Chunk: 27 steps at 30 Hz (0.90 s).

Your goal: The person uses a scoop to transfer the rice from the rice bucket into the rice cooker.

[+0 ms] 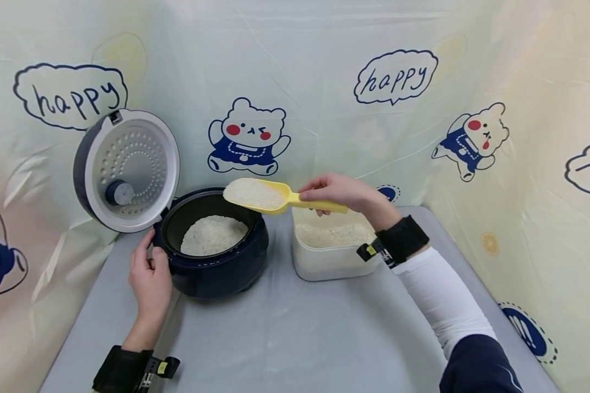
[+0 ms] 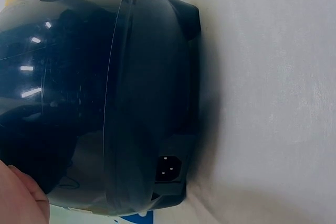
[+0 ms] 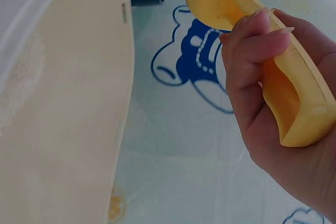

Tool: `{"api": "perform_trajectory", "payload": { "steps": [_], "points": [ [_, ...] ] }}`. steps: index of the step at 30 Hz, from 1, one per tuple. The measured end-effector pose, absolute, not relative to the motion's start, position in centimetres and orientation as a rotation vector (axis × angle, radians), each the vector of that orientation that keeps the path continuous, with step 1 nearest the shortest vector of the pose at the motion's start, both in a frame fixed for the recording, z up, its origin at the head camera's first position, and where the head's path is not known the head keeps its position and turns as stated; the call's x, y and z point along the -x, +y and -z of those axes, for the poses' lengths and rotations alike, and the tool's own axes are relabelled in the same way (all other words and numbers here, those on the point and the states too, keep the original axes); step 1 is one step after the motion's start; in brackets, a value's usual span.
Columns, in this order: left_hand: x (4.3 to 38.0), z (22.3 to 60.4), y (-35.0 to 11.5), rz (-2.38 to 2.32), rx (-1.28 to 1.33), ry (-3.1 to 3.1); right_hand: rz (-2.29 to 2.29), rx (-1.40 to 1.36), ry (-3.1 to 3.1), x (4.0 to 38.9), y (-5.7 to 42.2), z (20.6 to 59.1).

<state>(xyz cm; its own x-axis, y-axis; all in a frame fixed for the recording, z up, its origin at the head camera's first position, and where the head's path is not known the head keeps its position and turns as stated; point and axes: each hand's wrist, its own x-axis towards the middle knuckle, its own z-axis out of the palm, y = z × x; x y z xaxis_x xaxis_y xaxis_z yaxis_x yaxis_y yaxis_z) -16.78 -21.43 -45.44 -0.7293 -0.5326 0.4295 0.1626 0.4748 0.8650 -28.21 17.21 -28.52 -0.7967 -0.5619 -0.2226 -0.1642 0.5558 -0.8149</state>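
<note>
A yellow scoop (image 1: 319, 206), heaped with white rice (image 1: 252, 194), is held level by its handle in my right hand (image 1: 341, 191). In the right wrist view, the fingers (image 3: 247, 51) wrap round that handle. The scoop's bowl hangs over the right rim of a dark blue rice cooker (image 1: 218, 278), whose black pot holds a mound of rice (image 1: 213, 234). My left hand (image 1: 149, 273) touches the cooker's left side, fingers near the rim. The left wrist view shows only a part of this hand against the cooker's dark wall (image 2: 63, 87).
The cooker's lid (image 1: 135, 158) stands raised at the back left. Right of the cooker, a whitish bin (image 1: 324, 265) holds more rice (image 1: 331, 234), below my right hand. Grey cloth covers the table (image 1: 285, 338). A printed curtain (image 1: 319, 98) rises behind it. The cooker's power socket (image 2: 168, 169) has nothing plugged in.
</note>
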Motion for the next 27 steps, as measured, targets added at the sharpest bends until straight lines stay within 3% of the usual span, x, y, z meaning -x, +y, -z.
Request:
{"api": "perform_trajectory", "payload": {
  "steps": [11,27],
  "points": [
    [16.9,45.4,-21.3,1.294,-0.316,-2.038,1.022,0.628,2.42,28.6,11.6,26.7],
    [17.0,45.6,-21.3,1.281,-0.3,-2.006,0.919,0.706,2.513,28.9,9.3,27.0]
  ]
}}
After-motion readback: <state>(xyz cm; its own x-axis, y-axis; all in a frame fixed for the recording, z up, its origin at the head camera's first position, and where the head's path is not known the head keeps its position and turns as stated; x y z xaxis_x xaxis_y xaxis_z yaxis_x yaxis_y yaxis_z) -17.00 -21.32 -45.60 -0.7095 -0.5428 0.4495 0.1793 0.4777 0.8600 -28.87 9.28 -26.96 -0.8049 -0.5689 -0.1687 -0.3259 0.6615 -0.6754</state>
